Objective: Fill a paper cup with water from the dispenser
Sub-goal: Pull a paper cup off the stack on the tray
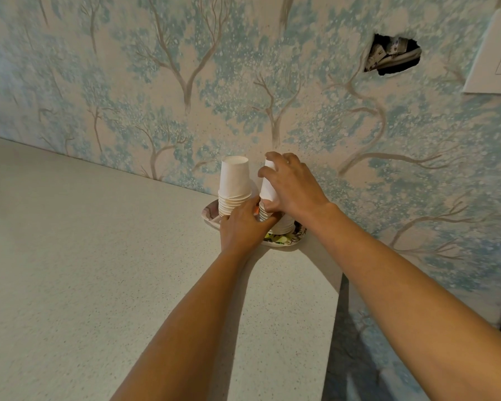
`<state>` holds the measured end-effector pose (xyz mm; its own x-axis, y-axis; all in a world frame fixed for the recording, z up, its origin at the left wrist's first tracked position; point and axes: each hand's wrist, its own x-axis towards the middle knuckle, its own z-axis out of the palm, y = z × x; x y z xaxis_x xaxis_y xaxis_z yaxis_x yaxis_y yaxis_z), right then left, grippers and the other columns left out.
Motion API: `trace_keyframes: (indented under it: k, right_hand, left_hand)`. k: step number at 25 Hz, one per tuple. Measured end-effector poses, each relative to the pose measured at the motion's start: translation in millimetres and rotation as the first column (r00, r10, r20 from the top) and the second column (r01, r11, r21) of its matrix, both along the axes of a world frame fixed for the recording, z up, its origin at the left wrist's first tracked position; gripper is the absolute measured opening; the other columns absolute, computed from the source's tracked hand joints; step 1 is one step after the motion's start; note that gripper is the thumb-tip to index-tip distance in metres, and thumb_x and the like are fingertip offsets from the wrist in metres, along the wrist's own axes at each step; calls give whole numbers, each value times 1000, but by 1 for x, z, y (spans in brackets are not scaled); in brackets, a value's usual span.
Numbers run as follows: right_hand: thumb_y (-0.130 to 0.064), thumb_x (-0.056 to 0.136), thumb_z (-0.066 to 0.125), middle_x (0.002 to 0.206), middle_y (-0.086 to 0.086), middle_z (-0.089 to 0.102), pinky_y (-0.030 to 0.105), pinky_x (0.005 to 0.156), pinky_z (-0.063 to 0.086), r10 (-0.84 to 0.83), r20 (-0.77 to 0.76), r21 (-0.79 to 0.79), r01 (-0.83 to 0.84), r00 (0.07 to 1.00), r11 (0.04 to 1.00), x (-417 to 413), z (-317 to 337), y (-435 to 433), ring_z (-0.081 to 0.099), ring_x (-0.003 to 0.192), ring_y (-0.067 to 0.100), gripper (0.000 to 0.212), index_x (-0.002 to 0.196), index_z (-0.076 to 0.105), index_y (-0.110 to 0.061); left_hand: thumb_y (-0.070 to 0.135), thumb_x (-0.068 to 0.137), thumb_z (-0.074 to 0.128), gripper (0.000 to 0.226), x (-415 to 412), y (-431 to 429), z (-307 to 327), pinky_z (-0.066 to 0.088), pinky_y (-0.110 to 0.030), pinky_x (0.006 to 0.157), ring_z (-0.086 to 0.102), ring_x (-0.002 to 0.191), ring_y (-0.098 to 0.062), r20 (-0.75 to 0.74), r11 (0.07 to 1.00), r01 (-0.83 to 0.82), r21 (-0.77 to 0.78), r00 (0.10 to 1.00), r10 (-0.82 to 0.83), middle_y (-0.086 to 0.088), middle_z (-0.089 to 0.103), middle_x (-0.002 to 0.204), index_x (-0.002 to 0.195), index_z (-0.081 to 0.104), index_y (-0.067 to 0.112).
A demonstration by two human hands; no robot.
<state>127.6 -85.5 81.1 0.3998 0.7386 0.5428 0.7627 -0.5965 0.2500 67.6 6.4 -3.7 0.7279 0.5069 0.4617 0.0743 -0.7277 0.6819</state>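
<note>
Two stacks of white paper cups are being kept on a patterned plate (pixel 209 213) at the far edge of the tabletop (pixel 99 270), close to its far right corner and right by the wall (pixel 243 82) with painted trees. All the cups are standing upside down, with their flat bottoms pointing up and their open mouths pointing down, so each stack is running straight up and down.

The left stack (pixel 234 189) is not being held by anyone. The right stack (pixel 272 221) is being held by both hands. Its top cup (pixel 268 183) is being gripped by the right hand (pixel 292 183), which is reaching in from the right; the fingers (pixel 275 162) are being curled over the cup's bottom and side, and the thumb is being pressed low on the side facing the camera. The top cup is leaning a little to the left at its top.

The lower cups of the right stack are being held by the left hand (pixel 242 224), which is coming from below. Its fingers are being wrapped around the front of the stack, and its thumb is lying between the two stacks, touching or nearly touching the left one.

A dark ragged hole (pixel 394 56) is being seen high on the wall, and a white switch plate (pixel 495 53) is being seen at the right edge.
</note>
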Motion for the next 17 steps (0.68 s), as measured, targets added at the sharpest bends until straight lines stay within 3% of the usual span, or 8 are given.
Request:
trace_keyframes:
  k: [6,9,12,14,17]
  right_hand:
    - [-35,70,76,146,9,35,44,101,36,25,-25,48,-23,999,999,-1,12,-5,36,126,33,67,128,49,-16]
    - [-30,69,77,141,10,41,37,95,38,135,-126,417,-71,983,906,3,45,-8,41,120,33,58,120,56,-15]
    - [-35,72,74,127,11,53,19,79,37,235,-350,675,70,907,735,10,65,-19,52,109,26,49,115,59,-16]
    - [-41,77,68,124,8,58,27,83,44,299,-546,720,255,783,645,13,63,-29,55,109,23,46,115,59,-18]
    - [-43,81,63,118,9,58,39,83,48,584,-682,720,540,439,436,9,57,-41,54,103,26,41,112,58,-17]
  left_hand:
    - [70,76,48,54,-2,0,1,48,-47,90,61,106,-17,-16,1000,5,4,1000,-5,6,68,114,116,55,36]
    - [73,74,48,58,-4,0,3,47,-49,89,61,104,-17,-32,1000,8,13,999,-8,7,68,112,116,55,34]
    - [73,75,48,60,-5,0,2,46,-51,90,60,106,-19,-26,999,27,19,999,-26,4,67,116,119,53,33]
    - [73,76,47,61,-4,2,2,46,-52,91,60,108,-19,-24,999,42,25,999,-41,3,66,118,122,52,33]
    - [70,79,45,60,-3,3,2,47,-51,91,59,112,-21,-1,998,55,20,998,-55,1,65,122,124,50,31]
